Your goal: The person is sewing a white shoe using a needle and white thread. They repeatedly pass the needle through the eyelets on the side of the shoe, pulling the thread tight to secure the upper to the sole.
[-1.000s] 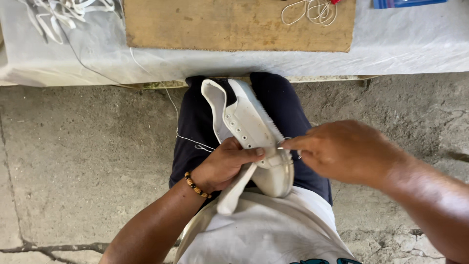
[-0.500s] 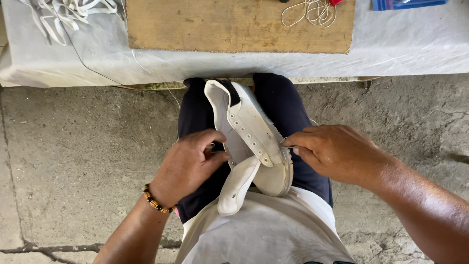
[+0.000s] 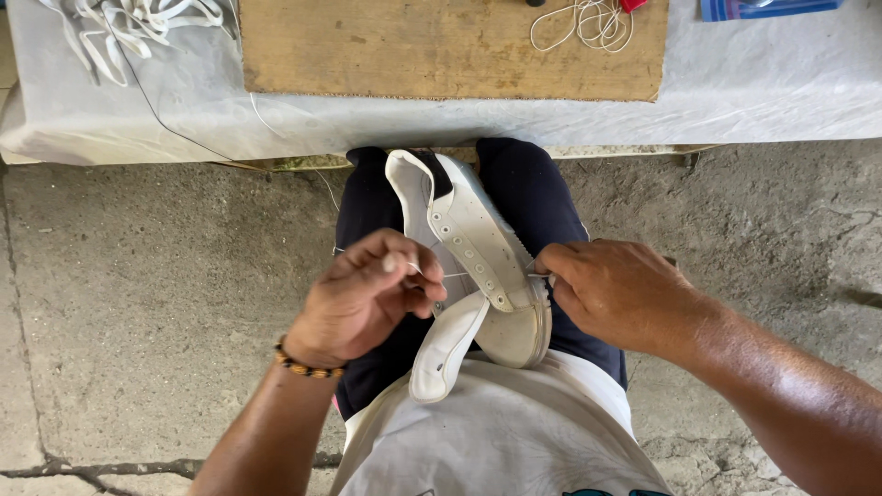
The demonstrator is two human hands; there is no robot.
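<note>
On the lap, white shoe (image 3: 478,266), left hand (image 3: 367,298) pinching thread (image 3: 452,275), right hand (image 3: 620,294) gripping the shoe's side.

A wooden board (image 3: 450,46) lies on a table under a pale cloth (image 3: 781,83). White laces (image 3: 129,23) sit at the cloth's left end, a coil of string (image 3: 588,23) on the board, a blue packet (image 3: 767,7) far right, cracked concrete floor (image 3: 138,321) below
</note>
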